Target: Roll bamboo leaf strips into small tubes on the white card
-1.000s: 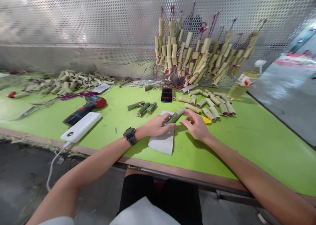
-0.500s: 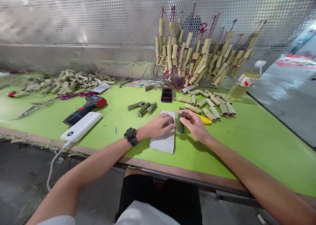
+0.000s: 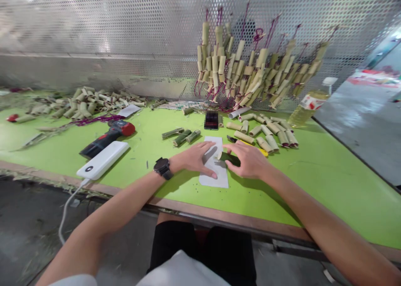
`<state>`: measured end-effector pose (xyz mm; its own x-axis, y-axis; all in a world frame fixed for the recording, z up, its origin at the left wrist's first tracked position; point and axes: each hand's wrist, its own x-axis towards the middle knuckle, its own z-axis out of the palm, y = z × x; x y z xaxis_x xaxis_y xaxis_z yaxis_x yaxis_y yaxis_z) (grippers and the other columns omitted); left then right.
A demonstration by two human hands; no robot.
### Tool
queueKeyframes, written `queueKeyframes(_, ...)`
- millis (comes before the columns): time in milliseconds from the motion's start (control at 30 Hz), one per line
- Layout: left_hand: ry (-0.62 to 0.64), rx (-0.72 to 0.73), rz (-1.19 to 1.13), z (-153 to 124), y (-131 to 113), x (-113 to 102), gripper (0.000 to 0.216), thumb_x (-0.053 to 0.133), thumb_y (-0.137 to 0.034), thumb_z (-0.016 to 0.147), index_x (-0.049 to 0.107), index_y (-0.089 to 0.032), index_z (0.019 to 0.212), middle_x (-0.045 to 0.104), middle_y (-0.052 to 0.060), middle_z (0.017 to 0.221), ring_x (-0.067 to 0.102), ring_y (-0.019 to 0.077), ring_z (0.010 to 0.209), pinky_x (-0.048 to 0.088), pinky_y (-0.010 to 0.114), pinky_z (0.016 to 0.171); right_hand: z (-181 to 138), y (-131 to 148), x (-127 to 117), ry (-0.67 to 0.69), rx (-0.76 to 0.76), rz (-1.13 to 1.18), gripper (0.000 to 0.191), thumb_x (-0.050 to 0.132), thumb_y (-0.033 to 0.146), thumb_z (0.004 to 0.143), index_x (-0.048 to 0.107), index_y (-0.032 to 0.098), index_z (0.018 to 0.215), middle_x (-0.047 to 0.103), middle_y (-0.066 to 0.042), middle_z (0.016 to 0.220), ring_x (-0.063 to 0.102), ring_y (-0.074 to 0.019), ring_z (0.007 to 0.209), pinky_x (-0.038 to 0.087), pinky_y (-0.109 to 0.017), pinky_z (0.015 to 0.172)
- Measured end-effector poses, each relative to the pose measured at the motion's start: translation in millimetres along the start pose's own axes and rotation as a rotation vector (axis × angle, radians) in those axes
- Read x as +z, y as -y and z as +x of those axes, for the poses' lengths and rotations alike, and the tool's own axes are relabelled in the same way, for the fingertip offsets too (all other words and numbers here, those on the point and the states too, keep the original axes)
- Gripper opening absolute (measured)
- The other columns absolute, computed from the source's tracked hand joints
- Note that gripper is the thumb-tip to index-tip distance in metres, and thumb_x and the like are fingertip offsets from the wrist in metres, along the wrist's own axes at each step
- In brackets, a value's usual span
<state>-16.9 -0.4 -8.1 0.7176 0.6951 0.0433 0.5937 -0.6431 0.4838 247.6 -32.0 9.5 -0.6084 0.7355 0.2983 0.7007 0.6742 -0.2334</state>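
Note:
My left hand (image 3: 198, 157), a black watch (image 3: 163, 167) on its wrist, is open over a sheet of white paper (image 3: 214, 180), thumb and fingers spread. Just right of it, my right hand (image 3: 250, 159) has its thumb and fingers curled around a short green bamboo tube (image 3: 227, 157). The tube is tilted nearly flat, its pale cut end toward the paper; its far end is hidden by the hand. Behind the right hand lies a utility knife (image 3: 231, 139) with a yellow handle, partly covered by the fingers.
Several cut bamboo pieces (image 3: 272, 129) lie behind on the green table (image 3: 313, 185). Strung bamboo pieces (image 3: 216, 64) hang on the perforated metal panel (image 3: 140, 39). A cordless drill (image 3: 109, 137) and white power bank (image 3: 103, 160) lie left. An oil bottle (image 3: 308, 106) stands right.
The bamboo tube has gone from upright to nearly flat in my right hand. My left hand has spread its fingers, and the paper has shifted slightly right and straightened.

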Motion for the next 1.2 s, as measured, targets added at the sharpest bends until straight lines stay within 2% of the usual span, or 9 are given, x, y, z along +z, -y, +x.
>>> queueKeyframes(67,-0.02,0.068,-0.062,2.1,-5.7,8.0,0.119,0.079,-0.085,0.069,0.037,-0.018,0.158,0.044,0.02,0.161,0.043,0.0394,0.148,0.038,0.051,0.12,-0.5,1.4,0.6,0.014,-0.038,-0.025,0.044,0.057,0.034,0.092,0.068,0.017,0.131,0.076,-0.013,0.108,0.063,-0.028,0.097,0.048,-0.04,0.082)
queueKeyframes(167,-0.029,0.075,-0.071,4.4,-12.4,14.8,0.119,0.08,-0.084,0.067,0.04,-0.015,0.156,0.043,0.022,0.161,0.04,0.041,0.151,0.034,0.053,0.123,0.4,4.1,2.1,0.01,-0.014,-0.075,0.03,0.052,0.033,0.096,0.075,0.018,0.109,0.078,-0.012,0.102,0.064,-0.0264,0.093,0.046,-0.039,0.081)
queueKeyframes(267,-0.026,0.066,-0.067,5.6,-18.7,17.7,0.122,0.081,-0.084,0.067,0.038,-0.013,0.157,0.04,0.024,0.163,0.037,0.0414,0.153,0.03,0.054,0.124,3.3,11.1,6.3,-0.027,0.127,-0.173,0.047,0.036,0.035,0.107,0.075,0.018,0.086,0.077,-0.012,0.088,0.064,-0.0238,0.084,0.042,-0.035,0.073)
queueKeyframes(333,-0.023,0.079,-0.071,6.1,-22.8,19.5,0.122,0.079,-0.084,0.068,0.037,-0.014,0.158,0.039,0.022,0.164,0.036,0.0402,0.153,0.028,0.053,0.126,5.8,17.5,10.6,-0.033,0.21,-0.219,0.059,0.027,0.036,0.11,0.073,0.018,0.08,0.076,-0.012,0.084,0.064,-0.0222,0.081,0.041,-0.034,0.071)
queueKeyframes(500,-0.028,0.105,-0.077,7.2,-28.6,24.3,0.122,0.078,-0.085,0.069,0.039,-0.012,0.159,0.036,0.02,0.167,0.033,0.0381,0.155,0.024,0.05,0.129,9.9,26.7,17.6,0.045,0.281,-0.287,0.061,0.025,0.035,0.112,0.073,0.017,0.079,0.077,-0.012,0.086,0.065,-0.0213,0.08,0.039,-0.033,0.069)
queueKeyframes(633,-0.028,0.098,-0.016,7.5,-28.9,24.3,0.124,0.078,-0.087,0.068,0.042,-0.008,0.157,0.037,0.024,0.165,0.035,0.0394,0.154,0.025,0.05,0.128,8.2,26.7,16.7,0.09,0.238,-0.368,0.055,0.029,0.029,0.111,0.075,0.015,0.085,0.077,-0.013,0.088,0.066,-0.0241,0.086,0.036,-0.033,0.067)
queueKeyframes(800,-0.034,0.089,0.023,7.1,-27.2,23.6,0.122,0.077,-0.086,0.069,0.042,-0.01,0.157,0.037,0.023,0.166,0.035,0.04,0.154,0.023,0.052,0.128,2.1,28.1,16.2,0.091,0.161,-0.382,0.056,0.03,0.03,0.11,0.077,0.014,0.085,0.077,-0.013,0.084,0.066,-0.024,0.085,0.035,-0.034,0.064)
queueKeyframes(1000,-0.056,0.061,0.031,5.6,-25.1,27.8,0.12,0.075,-0.088,0.067,0.046,-0.013,0.155,0.036,0.023,0.166,0.033,0.043,0.154,0.024,0.054,0.127,7.6,22.9,19.0,0.099,0.223,-0.44,0.059,0.029,0.03,0.109,0.076,0.014,0.077,0.075,-0.014,0.076,0.065,-0.0248,0.078,0.028,-0.035,0.059)
queueKeyframes(1200,-0.008,0.006,0.045,4.1,-27.4,25.9,0.124,0.072,-0.09,0.068,0.041,-0.014,0.16,0.03,0.02,0.17,0.027,0.0422,0.157,0.017,0.054,0.129,14.3,20.9,18.2,0.09,0.265,-0.481,0.055,0.03,0.028,0.109,0.077,0.011,0.086,0.077,-0.016,0.083,0.065,-0.0275,0.084,0.029,-0.036,0.059)
